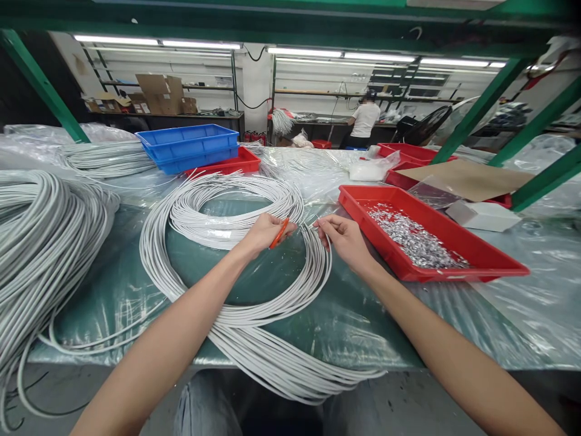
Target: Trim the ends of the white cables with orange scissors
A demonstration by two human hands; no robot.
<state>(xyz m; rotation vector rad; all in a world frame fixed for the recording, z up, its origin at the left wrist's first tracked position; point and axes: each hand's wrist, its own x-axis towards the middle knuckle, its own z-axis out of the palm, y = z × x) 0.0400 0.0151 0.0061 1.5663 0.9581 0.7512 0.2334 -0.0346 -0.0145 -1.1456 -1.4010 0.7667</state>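
My left hand (270,231) is closed around a small tool with an orange handle (278,234); its working end is too small to make out. Just to the right, my right hand (339,237) pinches the end of a thin grey-white cable (329,249). Both hands meet over the right side of a looped bundle of grey-white cables (157,254), where several stripped-looking ends fan out. A second cable coil (213,233) lies behind it, and the front bundle's tail (290,363) hangs over the table edge.
A red tray (476,260) of small shiny metal pieces (417,239) stands right of my right hand. Large cable bundles (49,242) are piled at the left. Blue trays (190,148) sit behind. Green frame posts (481,112) rise at the right; a person (364,121) stands far back.
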